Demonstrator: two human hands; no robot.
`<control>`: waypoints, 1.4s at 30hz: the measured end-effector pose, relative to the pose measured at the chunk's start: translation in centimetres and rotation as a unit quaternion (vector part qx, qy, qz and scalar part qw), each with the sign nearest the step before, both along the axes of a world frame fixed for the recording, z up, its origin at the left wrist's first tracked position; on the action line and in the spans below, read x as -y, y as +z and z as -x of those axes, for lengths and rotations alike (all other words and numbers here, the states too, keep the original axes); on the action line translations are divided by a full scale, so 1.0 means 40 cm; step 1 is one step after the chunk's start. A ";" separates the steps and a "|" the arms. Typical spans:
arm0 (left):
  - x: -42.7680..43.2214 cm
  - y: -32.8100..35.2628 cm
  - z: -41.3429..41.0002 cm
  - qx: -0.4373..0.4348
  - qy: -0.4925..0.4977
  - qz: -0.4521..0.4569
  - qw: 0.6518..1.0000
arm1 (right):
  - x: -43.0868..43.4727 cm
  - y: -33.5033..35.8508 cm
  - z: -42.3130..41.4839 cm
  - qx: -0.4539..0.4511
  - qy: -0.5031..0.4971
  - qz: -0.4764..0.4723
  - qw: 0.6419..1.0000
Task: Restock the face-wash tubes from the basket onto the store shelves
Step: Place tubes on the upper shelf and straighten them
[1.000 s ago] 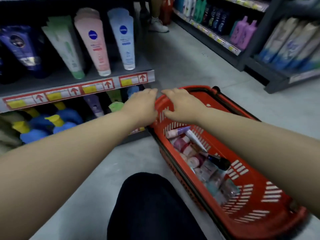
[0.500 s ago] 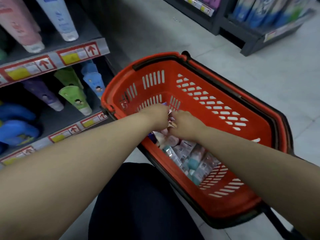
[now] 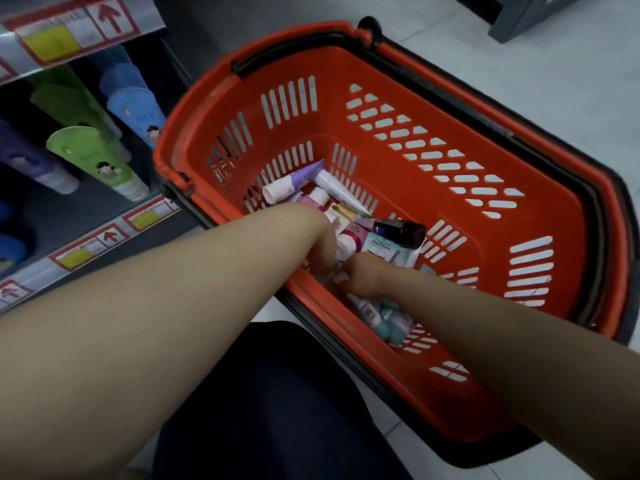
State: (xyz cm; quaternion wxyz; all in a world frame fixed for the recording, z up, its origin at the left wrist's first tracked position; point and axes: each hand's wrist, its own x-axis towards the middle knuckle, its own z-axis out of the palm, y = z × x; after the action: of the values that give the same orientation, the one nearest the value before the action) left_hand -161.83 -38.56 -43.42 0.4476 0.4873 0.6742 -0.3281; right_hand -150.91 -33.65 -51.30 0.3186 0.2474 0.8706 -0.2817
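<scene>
A red basket (image 3: 346, 64) stands on the floor beside the shelves. In its near-left corner lies a pile of face-wash tubes: a purple and white tube (image 3: 294, 181), a white tube (image 3: 343, 192), a dark-capped tube (image 3: 398, 232) and teal tubes (image 3: 388, 323). Both my hands are down in this pile. My left hand (image 3: 322, 247) has its fingers curled downward, with the tips hidden. My right hand (image 3: 363, 273) is curled close beside it, and a small pale tube end (image 3: 338, 276) shows at its fingers, between the two hands.
To the left, the lower shelf (image 3: 86, 244) carries a green tube (image 3: 100, 164), a blue tube (image 3: 138, 109) and a purple tube (image 3: 34, 164). Above it runs a price strip (image 3: 69, 36). My dark-trousered knee (image 3: 277, 410) is below the arms. Another shelf base (image 3: 536, 15) stands top right.
Both hands left the basket's far rim and went down into the tube pile, then shifted toward the near side. My view tilted down and closer to the basket.
</scene>
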 end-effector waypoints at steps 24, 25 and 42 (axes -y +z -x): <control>0.019 0.054 0.026 0.225 0.568 -0.236 0.755 | -0.096 0.159 0.065 -0.191 -0.492 0.337 0.779; 0.019 0.057 0.026 0.225 0.589 -0.256 0.733 | -0.094 0.164 0.063 -0.188 -0.489 0.355 0.775; 0.209 0.236 0.087 0.296 0.705 -0.500 0.406 | 0.034 0.371 0.181 -0.260 -0.395 0.533 0.702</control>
State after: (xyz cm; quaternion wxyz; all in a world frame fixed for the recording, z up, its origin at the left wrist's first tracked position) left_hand -165.31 -46.94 -33.98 0.3687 0.0431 0.6491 0.6640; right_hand -158.13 -35.00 -36.44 0.0176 0.2741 0.4461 -0.8518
